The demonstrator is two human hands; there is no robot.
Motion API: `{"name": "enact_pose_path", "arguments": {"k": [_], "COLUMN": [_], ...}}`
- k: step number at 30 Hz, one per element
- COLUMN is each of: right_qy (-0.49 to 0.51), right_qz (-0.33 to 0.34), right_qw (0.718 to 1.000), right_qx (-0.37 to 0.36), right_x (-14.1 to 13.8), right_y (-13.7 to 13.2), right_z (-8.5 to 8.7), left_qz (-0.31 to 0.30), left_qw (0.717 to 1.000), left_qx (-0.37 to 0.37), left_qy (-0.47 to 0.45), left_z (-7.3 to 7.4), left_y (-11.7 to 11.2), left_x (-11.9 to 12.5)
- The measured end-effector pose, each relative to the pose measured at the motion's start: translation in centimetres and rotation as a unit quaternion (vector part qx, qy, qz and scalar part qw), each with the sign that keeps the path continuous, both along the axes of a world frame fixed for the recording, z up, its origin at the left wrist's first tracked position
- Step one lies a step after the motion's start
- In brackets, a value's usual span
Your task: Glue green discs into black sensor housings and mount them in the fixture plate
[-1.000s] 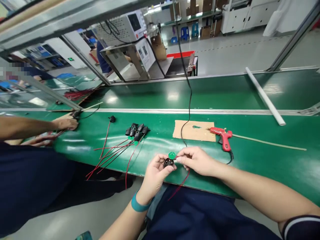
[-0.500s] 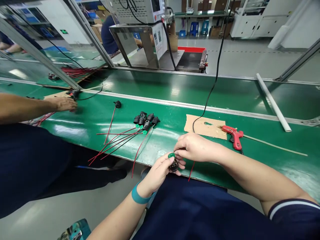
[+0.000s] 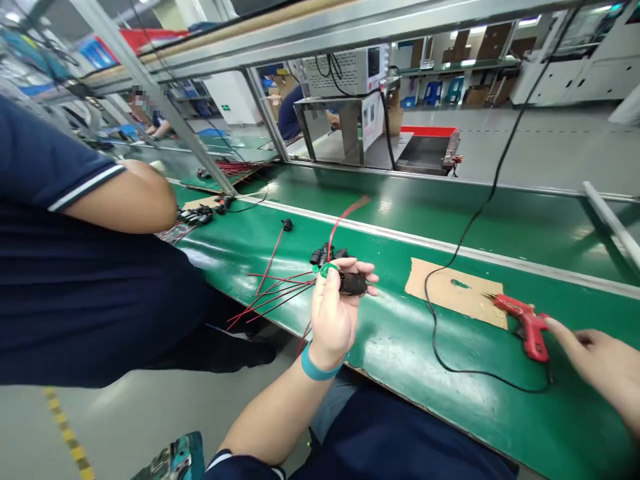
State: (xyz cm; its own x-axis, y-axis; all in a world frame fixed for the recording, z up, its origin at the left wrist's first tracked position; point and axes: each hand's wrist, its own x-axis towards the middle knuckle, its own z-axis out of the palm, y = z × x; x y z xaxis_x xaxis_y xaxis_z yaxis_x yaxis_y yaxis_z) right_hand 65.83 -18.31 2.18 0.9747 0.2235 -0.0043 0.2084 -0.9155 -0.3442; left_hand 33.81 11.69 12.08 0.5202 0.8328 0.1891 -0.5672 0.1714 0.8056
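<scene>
My left hand (image 3: 335,313) is closed around a black cylindrical housing (image 3: 354,284), raised above the bench's front part. Its thumb presses a small green disc (image 3: 327,269) beside the housing's end, and a blurred red wire (image 3: 334,230) rises from there. At the right, my right hand (image 3: 595,360) is stretched out, with one fingertip at the back of a red hot glue gun (image 3: 520,320). The gun lies on the bench, its nozzle over a piece of cardboard (image 3: 425,280). Behind my left hand sit several similar black housings (image 3: 316,257), partly hidden, with red and dark wires (image 3: 270,300).
One more black housing (image 3: 287,225) with a red wire lies farther left. A black cable (image 3: 480,207) hangs down across the cardboard to the glue gun. Close on my left stands a co-worker (image 3: 90,280). A white tube (image 3: 613,223) lies at the far right.
My right hand has left the housing and moved right to the glue gun. My left hand still holds the housing and disc, now raised and turned sideways. The view has shifted.
</scene>
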Motion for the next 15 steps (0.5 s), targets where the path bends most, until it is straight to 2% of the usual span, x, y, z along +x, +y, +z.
{"name": "enact_pose_path", "arguments": {"k": [2,5,6,8,10,12,15], "right_qy": [0.1,0.082,0.079,0.08,0.089,0.098,0.102], "right_qz": [0.036,0.041,0.041,0.016,-0.001,-0.004,0.012], "right_qw": [0.994,0.996,0.995,0.995,0.994,0.994,0.994], "right_qx": [-0.04,0.001,0.034,0.051,0.057,0.055,0.041], "right_x": [-1.8,-4.7,-4.9,-4.5,-4.1,-4.2,-4.7], "right_y": [0.1,2.4,3.2,4.0,3.8,3.3,3.0], "right_z": [0.9,2.2,2.2,1.6,0.9,0.6,0.6], "left_qz": [-0.007,-0.074,-0.094,-0.136,-0.165,-0.175,-0.178], "left_qw": [1.0,0.992,0.988,0.975,0.962,0.954,0.946], "left_qx": [-0.004,-0.048,-0.067,-0.105,-0.132,-0.146,-0.159], "left_qy": [0.025,0.085,0.103,0.139,0.172,0.197,0.22], "left_z": [-0.8,-4.1,-5.6,-8.4,-10.4,-11.4,-11.5], "left_y": [-0.9,-2.5,-2.8,-3.2,-3.2,-3.0,-2.8], "left_x": [2.7,7.0,8.3,10.5,11.7,12.0,11.7]}}
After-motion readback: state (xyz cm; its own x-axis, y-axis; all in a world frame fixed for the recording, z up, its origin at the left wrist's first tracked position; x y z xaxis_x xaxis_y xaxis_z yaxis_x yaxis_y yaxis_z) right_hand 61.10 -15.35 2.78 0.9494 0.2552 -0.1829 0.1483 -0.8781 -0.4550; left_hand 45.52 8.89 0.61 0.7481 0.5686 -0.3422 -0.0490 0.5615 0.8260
